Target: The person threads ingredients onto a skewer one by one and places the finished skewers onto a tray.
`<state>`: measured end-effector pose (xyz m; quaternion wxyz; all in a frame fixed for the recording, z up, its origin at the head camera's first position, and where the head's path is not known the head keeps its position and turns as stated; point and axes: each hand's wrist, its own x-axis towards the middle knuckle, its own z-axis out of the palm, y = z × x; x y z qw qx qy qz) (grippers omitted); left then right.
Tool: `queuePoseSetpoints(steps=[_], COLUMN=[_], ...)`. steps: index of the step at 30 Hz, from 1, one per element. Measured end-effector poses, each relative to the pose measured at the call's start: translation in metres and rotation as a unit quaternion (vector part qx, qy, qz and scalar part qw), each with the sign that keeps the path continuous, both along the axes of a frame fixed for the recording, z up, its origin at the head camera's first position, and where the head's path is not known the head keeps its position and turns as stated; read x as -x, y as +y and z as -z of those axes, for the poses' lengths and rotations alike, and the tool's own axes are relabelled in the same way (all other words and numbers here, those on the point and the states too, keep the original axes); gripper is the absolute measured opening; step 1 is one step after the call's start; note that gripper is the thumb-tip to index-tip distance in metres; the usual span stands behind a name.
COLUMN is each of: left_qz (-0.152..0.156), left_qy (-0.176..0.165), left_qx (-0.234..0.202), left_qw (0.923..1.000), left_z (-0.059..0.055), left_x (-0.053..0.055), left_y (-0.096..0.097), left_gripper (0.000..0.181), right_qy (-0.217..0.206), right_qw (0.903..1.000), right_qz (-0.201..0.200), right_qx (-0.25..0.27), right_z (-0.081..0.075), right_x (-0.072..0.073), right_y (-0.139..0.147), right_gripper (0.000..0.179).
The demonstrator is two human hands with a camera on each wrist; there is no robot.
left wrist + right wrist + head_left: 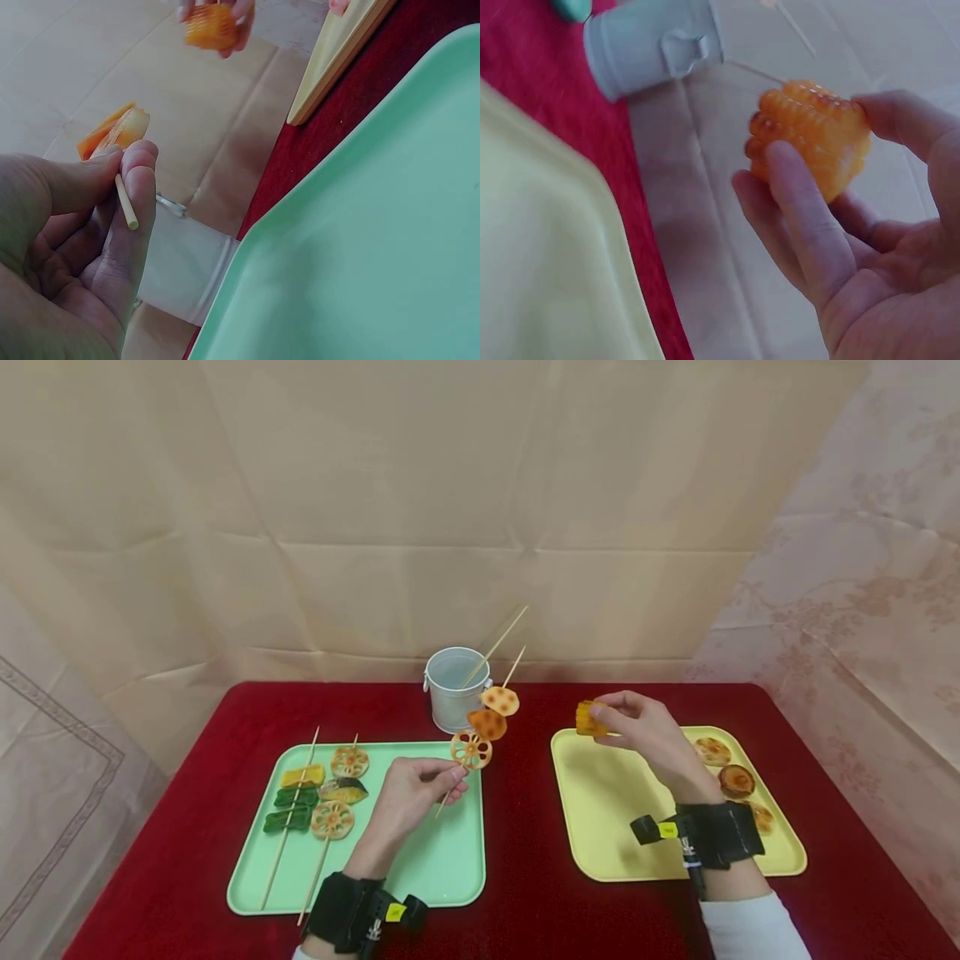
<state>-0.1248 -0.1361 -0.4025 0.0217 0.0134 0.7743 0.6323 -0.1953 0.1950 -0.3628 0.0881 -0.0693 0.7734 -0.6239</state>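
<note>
L hand [416, 789] pinches a loaded skewer [487, 724] low on its bare stick, thumb & fingers closed w/ no gap beyond the stick's thickness, prob. so the upper end is free above the green tray's [453, 868] far R corner, near the metal bucket [452, 703]. R hand [648, 733] has the corn piece [588, 718] up by the yellow tray's [607, 818] far L corner, thumb & fingertips parted only to its width, apparently to leave its L face uncovered. Two other skewers [279, 821] lie on the green tray, 3 round pieces [737, 782] along the yellow one's R side, likely for easy reach.
</note>
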Motion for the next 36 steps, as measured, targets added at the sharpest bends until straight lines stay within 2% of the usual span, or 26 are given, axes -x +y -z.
queuePoseSetpoints(steps=[6,12,18,22,28,36], left_qz=[0.007,0.016,0.032,0.040,0.058,0.093], left_qy=[-0.005,-0.005,0.002,0.000,0.001,-0.005], left_qx=[-0.003,-0.004,0.008,0.011,0.013,0.029], left_qw=[1.0000,0.9998,0.9995,0.9991,0.9982,0.9953], left_z=[0.000,0.000,0.001,0.001,0.001,0.001], left_x=[0.000,0.000,0.000,0.000,0.002,-0.001], left_y=[-0.001,-0.003,-0.005,-0.006,-0.007,-0.012], left_gripper=[0.015,0.015,0.016,0.016,0.017,0.019], right_qy=[-0.012,-0.033,-0.061,-0.077,-0.088,-0.076], right_qw=[0.9971,0.9865,0.9630,0.9478,0.9323,0.9307], right_qz=[0.027,0.044,0.075,0.083,0.070,0.107], right_qx=[0.070,0.154,0.252,0.298,0.344,0.341], right_z=[0.002,0.008,0.020,0.026,0.032,0.035], right_x=[0.008,0.015,0.020,0.022,0.025,0.027], right_y=[-0.020,-0.039,-0.055,-0.061,-0.062,-0.063], right_gripper=[0.056,0.057,0.028,0.024,0.031,0.032])
